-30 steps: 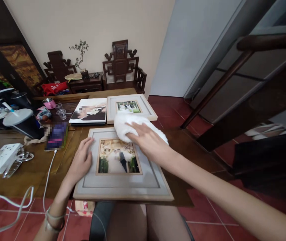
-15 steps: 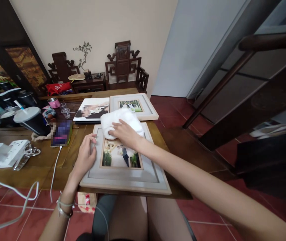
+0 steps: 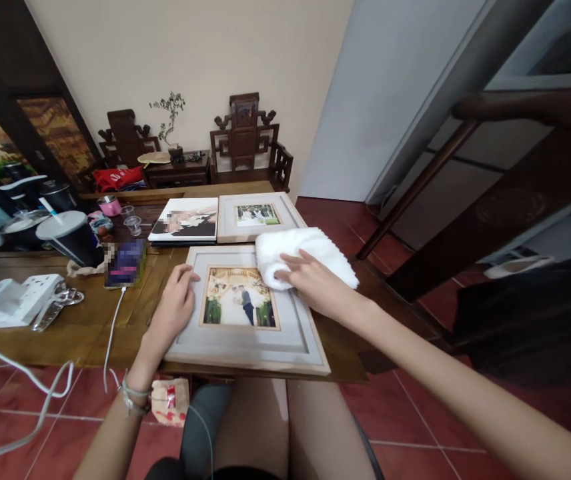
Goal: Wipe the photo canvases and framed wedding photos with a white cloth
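A framed wedding photo (image 3: 240,343) lies face up on the wooden table (image 3: 138,327), close to its front edge. My left hand (image 3: 178,299) grips the frame's left side, fingers curled over the border. In my right hand (image 3: 310,283) is a folded white towel (image 3: 310,243), pressed down over the frame's upper right corner. Its right part hangs past the frame's right side, and my thumb is tucked into the fold. The photo of a couple shows uncovered between my two hands.
Behind lie a second framed photo (image 3: 225,223) and a white-edged photo album (image 3: 185,217). At left are a phone (image 3: 124,263) on a white cable, a lidded black cup (image 3: 73,240), small clear cups (image 3: 134,227) and a white power strip (image 3: 30,300). Dark carved chairs (image 3: 243,137) stand beyond.
My right hand has slid the towel rightward, from the frame's top middle to its upper right corner, uncovering the photo's top. My left hand keeps its place on the frame's left side.
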Action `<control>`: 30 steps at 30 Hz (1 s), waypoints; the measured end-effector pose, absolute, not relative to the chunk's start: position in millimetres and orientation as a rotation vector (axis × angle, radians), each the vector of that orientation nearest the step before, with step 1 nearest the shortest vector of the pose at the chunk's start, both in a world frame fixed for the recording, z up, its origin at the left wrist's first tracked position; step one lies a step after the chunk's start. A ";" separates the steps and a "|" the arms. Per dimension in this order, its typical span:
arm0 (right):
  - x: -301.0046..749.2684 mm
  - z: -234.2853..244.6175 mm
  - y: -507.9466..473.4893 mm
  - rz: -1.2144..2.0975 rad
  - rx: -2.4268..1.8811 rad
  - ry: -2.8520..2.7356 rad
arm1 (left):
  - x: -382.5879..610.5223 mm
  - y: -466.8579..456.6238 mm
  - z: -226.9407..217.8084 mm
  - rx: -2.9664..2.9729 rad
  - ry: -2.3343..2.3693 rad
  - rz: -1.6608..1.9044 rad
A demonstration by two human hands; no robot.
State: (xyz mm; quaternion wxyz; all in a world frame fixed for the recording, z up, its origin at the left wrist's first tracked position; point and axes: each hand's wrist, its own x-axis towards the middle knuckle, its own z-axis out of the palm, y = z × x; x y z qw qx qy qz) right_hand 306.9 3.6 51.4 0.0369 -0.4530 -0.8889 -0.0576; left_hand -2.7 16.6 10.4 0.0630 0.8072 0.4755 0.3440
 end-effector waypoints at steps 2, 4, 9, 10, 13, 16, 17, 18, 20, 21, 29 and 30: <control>301.7 54.7 -23.7 -0.095 -1.346 -2.724 | -3.0 17.1 11.7 2.423 1.375 1.056; 296.6 60.8 -53.5 -0.003 -1.311 -2.719 | -4.2 19.7 12.1 2.401 1.284 1.042; 286.4 73.6 -84.6 0.061 -1.337 -2.724 | -7.2 29.8 8.1 2.384 1.210 0.913; 285.4 72.6 -78.3 0.020 -1.385 -2.704 | -7.1 31.0 7.2 2.397 1.224 0.886; 285.8 63.7 -41.2 -0.101 -1.501 -2.644 | -5.3 32.2 5.7 2.435 1.268 0.849; 289.9 53.7 1.8 -0.108 -1.547 -2.589 | -2.8 31.6 6.0 2.457 1.292 0.869; 291.6 50.9 12.6 -0.101 -1.546 -2.571 | -2.1 31.4 6.3 2.463 1.298 0.883; 293.2 48.2 20.5 -0.096 -1.535 -2.557 | -1.5 31.0 6.8 2.469 1.307 0.897; 296.1 42.7 25.6 -0.096 -1.472 -2.551 | -0.7 29.4 8.2 2.475 1.342 0.924; 297.4 39.9 22.6 -0.095 -1.431 -2.556 | -0.4 28.2 9.3 2.470 1.368 0.931; 302.9 45.1 -80.2 0.082 -1.207 -2.627 | -1.6 18.5 15.0 2.353 1.446 0.803; 300.7 51.6 -91.0 0.096 -1.192 -2.631 | -1.8 18.8 14.0 2.347 1.435 0.826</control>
